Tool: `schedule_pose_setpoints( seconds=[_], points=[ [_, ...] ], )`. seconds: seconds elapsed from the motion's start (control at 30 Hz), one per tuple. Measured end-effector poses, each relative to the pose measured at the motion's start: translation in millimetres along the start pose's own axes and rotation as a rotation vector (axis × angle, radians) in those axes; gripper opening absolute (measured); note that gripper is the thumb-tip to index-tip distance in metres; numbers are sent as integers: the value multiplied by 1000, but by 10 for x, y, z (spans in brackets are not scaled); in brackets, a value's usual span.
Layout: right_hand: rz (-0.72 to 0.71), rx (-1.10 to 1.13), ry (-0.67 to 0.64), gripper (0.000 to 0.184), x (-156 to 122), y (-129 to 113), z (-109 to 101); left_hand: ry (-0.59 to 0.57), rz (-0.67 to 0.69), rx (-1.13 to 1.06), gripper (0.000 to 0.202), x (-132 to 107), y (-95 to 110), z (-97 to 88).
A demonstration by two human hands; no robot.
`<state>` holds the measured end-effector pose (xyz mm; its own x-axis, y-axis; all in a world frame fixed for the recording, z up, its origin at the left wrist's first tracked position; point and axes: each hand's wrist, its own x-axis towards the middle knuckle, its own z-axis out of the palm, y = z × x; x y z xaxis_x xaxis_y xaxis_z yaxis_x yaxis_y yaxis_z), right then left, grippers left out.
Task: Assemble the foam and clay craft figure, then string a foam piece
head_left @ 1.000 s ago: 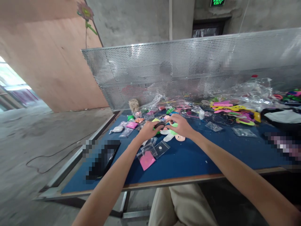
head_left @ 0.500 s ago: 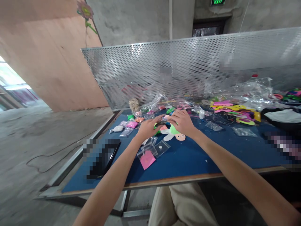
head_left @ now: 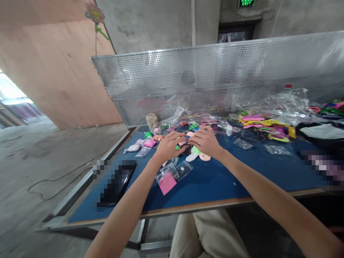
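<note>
My left hand (head_left: 168, 145) and my right hand (head_left: 205, 141) meet over the middle of the blue table (head_left: 215, 179). Between their fingertips sits a small dark piece with green and pink foam bits (head_left: 185, 145); both hands pinch at it. Just under my right hand lies a foam doll figure (head_left: 200, 155) with a green body, white limbs and a peach face. Near my left wrist lie small clear zip bags (head_left: 182, 168), one holding a pink sheet (head_left: 167, 182).
A perforated metal screen (head_left: 215, 79) walls off the table's far side. Colourful foam shapes (head_left: 266, 125) and crumpled clear plastic bags (head_left: 285, 105) are piled at the back right. A dark flat object (head_left: 118, 182) lies at the left front. A cable (head_left: 53, 179) runs over the concrete floor.
Both hands stayed together over the same spot. The left fingers, curled round the dark piece a second ago, now stretch further over it, and the right hand shifted slightly back.
</note>
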<state>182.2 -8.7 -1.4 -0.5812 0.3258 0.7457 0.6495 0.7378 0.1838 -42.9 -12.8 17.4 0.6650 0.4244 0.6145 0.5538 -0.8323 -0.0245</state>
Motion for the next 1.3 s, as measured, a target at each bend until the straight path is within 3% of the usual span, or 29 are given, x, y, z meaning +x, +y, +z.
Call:
schedule_pose_setpoints(
  seconds=[0.27, 0.57, 1.07, 1.3],
  points=[
    [-33, -57, -28, 22, 11, -26, -4, -1, -154, -81, 25, -7, 4, 92],
    [0, 89, -92, 20, 4, 105, -14, -63, -282, -174, 26, 7, 23, 81],
    [25, 53, -64, 25, 15, 10, -32, -200, -298, -474, 28, 27, 8, 40],
    [26, 20, -70, 23, 8, 13, 5, -277, -149, -482, 24, 46, 45, -11]
  ],
)
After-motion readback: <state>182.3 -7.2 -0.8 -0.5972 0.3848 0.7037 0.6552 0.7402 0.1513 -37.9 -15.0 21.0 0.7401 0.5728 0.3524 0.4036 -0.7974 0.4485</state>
